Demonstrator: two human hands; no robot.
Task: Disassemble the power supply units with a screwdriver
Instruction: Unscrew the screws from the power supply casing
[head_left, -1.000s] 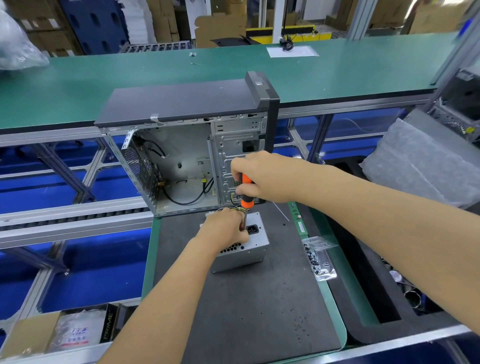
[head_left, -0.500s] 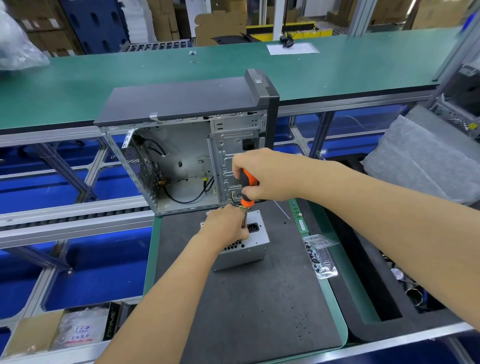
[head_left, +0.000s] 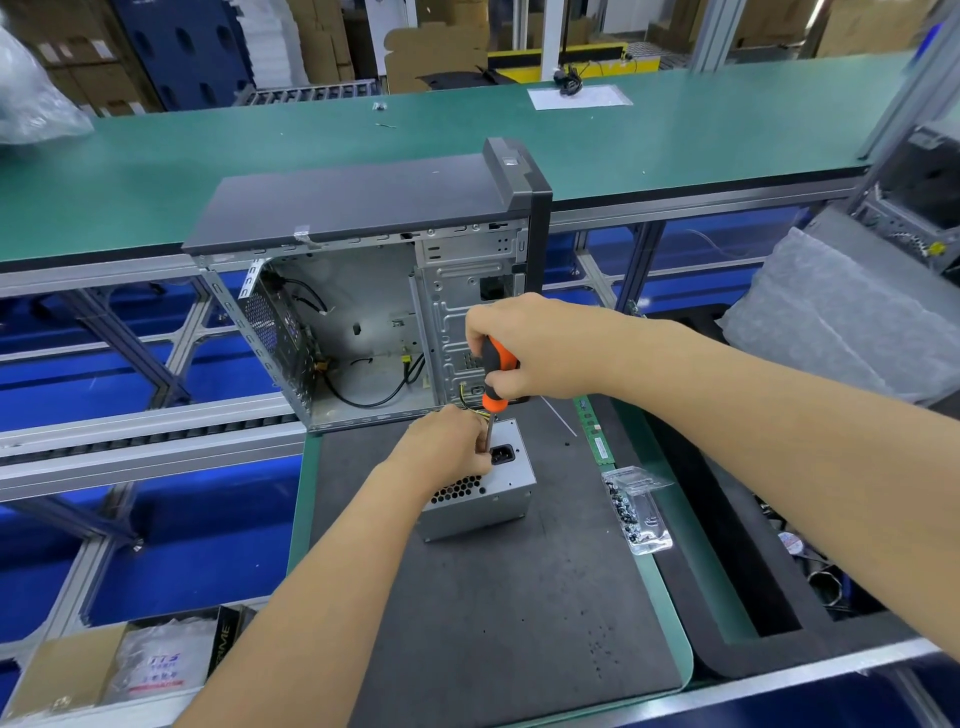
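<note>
Nearest, lower left, a cardboard box (head_left: 62, 675) holds plastic bags (head_left: 156, 665); beside it a black carton (head_left: 224, 642) shows the letters "PRIME". On the dark mat (head_left: 493, 613) of the tabletop (head_left: 670, 530) stands the grey power supply unit (head_left: 483, 493), socket face up. A clear bag of screws (head_left: 636, 512) lies just right of it; a green memory stick (head_left: 595, 428) lies farther back. The left hand (head_left: 447, 447) rests on the unit, fingers curled around the shaft of the screwdriver (head_left: 496, 376). The right hand (head_left: 524, 345) has its fingers clamped on the orange handle, tool upright over the unit. Behind stands an open computer case (head_left: 363, 291), loose cables inside. Beyond, a green bench (head_left: 208, 150) carries a white sheet (head_left: 579, 97). Grey foam sheets (head_left: 841, 312) lie at right.
</note>
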